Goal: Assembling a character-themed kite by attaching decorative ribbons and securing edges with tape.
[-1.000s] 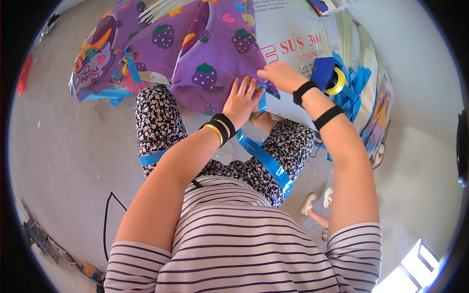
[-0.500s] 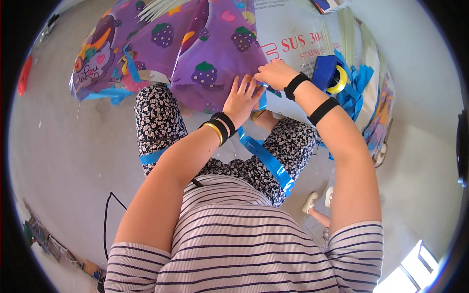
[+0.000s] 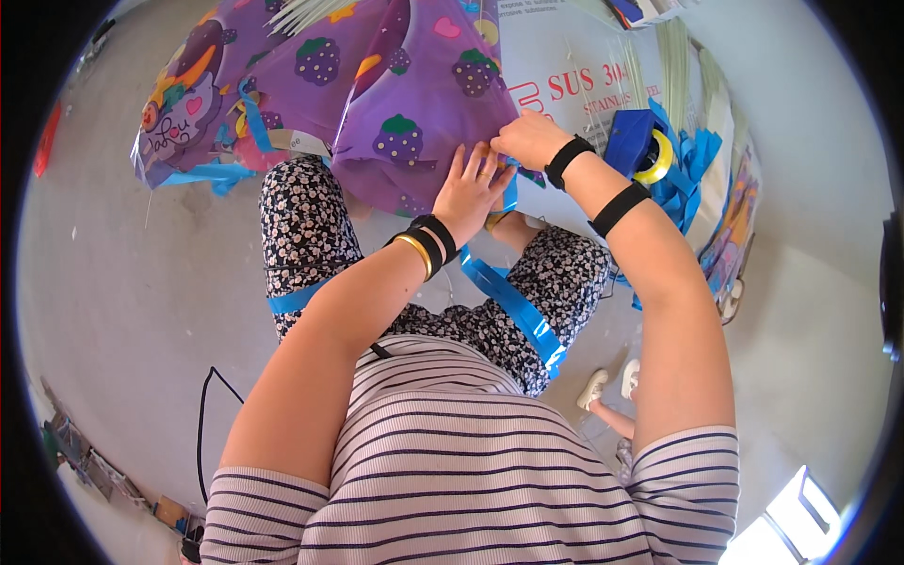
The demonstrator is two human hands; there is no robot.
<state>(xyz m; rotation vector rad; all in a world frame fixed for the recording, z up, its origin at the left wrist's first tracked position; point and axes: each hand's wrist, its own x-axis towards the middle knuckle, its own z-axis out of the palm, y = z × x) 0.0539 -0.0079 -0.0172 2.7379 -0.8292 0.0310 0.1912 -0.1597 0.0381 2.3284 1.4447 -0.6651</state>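
Observation:
A glossy purple plastic sheet (image 3: 377, 179) printed with berries drapes over the work surface in front of my knees. Flat on its right corner lies my left hand (image 3: 466, 196), fingers stretched out. Just beside it, my right hand (image 3: 534, 141) pinches the sheet's right edge; its fingertips are partly hidden. A shiny blue strip (image 3: 511, 299) runs from under my left hand down across my right thigh. Beneath the sheet's right side shows a pale printed board or sheet (image 3: 565, 52) with red lettering.
To the right stands a blue tape dispenser (image 3: 629, 141) with a yellow roll, beside bunched blue strips (image 3: 695, 155). Thin pale rods (image 3: 311, 13) lie on the sheet at the far side. Another person's shoes (image 3: 593, 388) are on the floor at lower right.
The view has shifted slightly. Both hands stay at the purple sheet's right edge in nearly the same pose.

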